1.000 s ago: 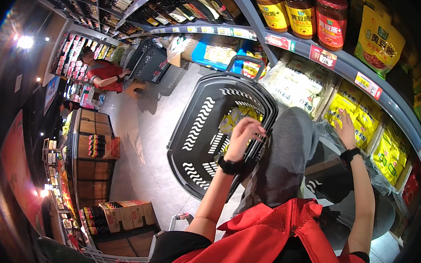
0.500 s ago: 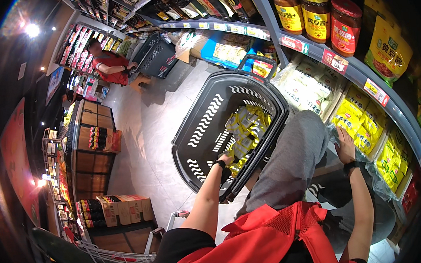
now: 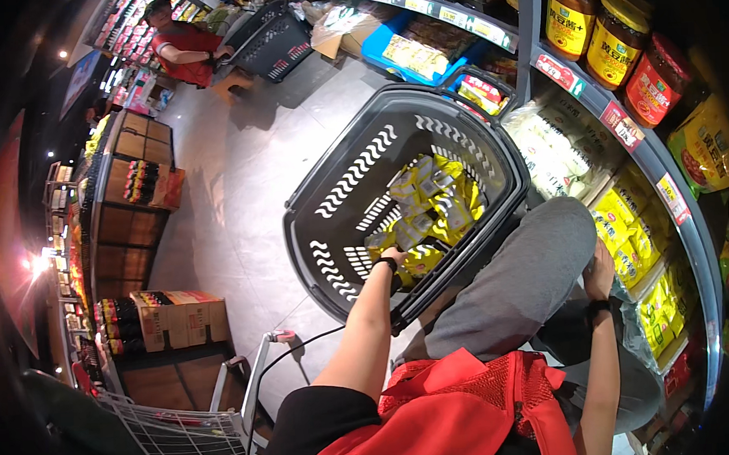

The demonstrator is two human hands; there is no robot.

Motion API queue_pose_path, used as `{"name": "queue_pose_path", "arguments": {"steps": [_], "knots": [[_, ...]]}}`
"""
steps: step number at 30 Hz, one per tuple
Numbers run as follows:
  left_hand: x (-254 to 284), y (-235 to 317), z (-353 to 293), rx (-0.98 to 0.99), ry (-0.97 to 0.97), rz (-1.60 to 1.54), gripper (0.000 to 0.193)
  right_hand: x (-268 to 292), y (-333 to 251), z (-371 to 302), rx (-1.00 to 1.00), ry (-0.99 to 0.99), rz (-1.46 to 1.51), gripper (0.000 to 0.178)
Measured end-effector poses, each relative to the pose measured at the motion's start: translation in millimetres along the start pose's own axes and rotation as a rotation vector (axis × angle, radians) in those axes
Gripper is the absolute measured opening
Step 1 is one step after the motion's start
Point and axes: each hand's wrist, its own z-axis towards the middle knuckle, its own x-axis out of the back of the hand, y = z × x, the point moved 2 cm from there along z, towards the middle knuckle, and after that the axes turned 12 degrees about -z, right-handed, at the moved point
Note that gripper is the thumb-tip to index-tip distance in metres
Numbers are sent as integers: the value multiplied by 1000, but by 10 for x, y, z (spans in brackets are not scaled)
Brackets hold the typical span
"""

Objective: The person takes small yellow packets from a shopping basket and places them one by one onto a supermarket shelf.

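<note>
A dark grey shopping basket (image 3: 341, 167) with wavy slots stands on the floor before me. Yellow-and-grey pouches (image 3: 440, 193) lie heaped in its right part. My left hand (image 3: 391, 256), with a black wristband, reaches into the basket and is closed on a yellow pouch (image 3: 419, 262) at the near end of the heap; its fingertips are partly hidden. My right hand (image 3: 600, 274) is beside my grey-trousered knee, next to yellow pouches (image 3: 625, 228) on the bottom shelf. Its fingers stretch forward, with nothing visible in them.
White pouches (image 3: 550, 156) fill the neighbouring shelf section. Jars (image 3: 614, 42) stand on the shelf above. A blue crate (image 3: 381, 52) is beyond the basket. Behind it, a person in red (image 3: 186, 52) holds another basket (image 3: 271, 44). A wire cart (image 3: 178, 431) stands at lower left.
My left hand has moved slightly farther into the basket, among the pouches. My right hand has drawn back toward my knee from the yellow pouches' shelf edge. The view has shifted.
</note>
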Motion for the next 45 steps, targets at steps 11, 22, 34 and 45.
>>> {"name": "queue_pose_path", "arguments": {"steps": [11, 22, 34, 45], "knots": [[-51, 76, -15, 340, 232, -51, 88, -314, 290, -43, -191, -75, -174, 43], [99, -300, 245, 338, 169, -202, 87, -346, 92, -22, -119, 33, -376, 50], [268, -82, 402, 371, 307, 41, 45, -209, -46, 88, -198, 24, -314, 50], [1317, 986, -880, -360, 227, -1284, 16, -233, 327, 170, -379, -33, 288, 44]]}}
